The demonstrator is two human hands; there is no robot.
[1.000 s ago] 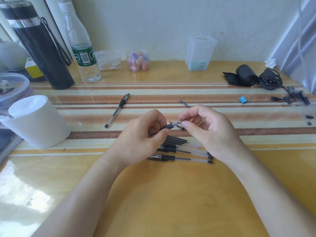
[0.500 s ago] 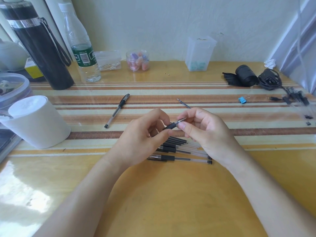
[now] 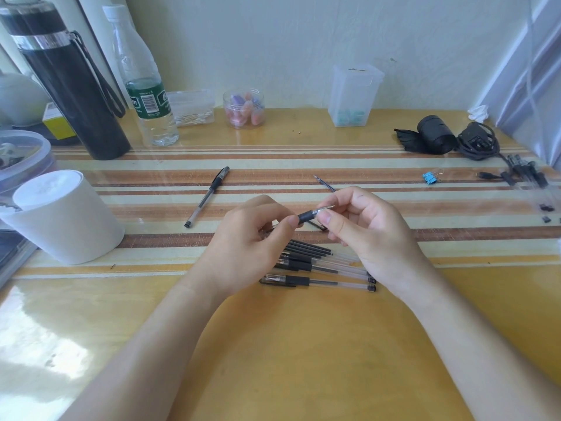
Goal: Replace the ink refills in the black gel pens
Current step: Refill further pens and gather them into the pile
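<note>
Black pen sits over the pile, my left hand gripping its barrel; my right hand now pinches the tip, probably screwing it back on after refilling.

The desk looks like yellow wood under a glossy, reflective coat, with a woven-looking striped mat beneath clear sheeting. The pens have clear plastic barrels and matt black grips; the held pen shows a shiny metal tip. The flask is glossy black with a metal band, the bottle clear plastic.
</note>
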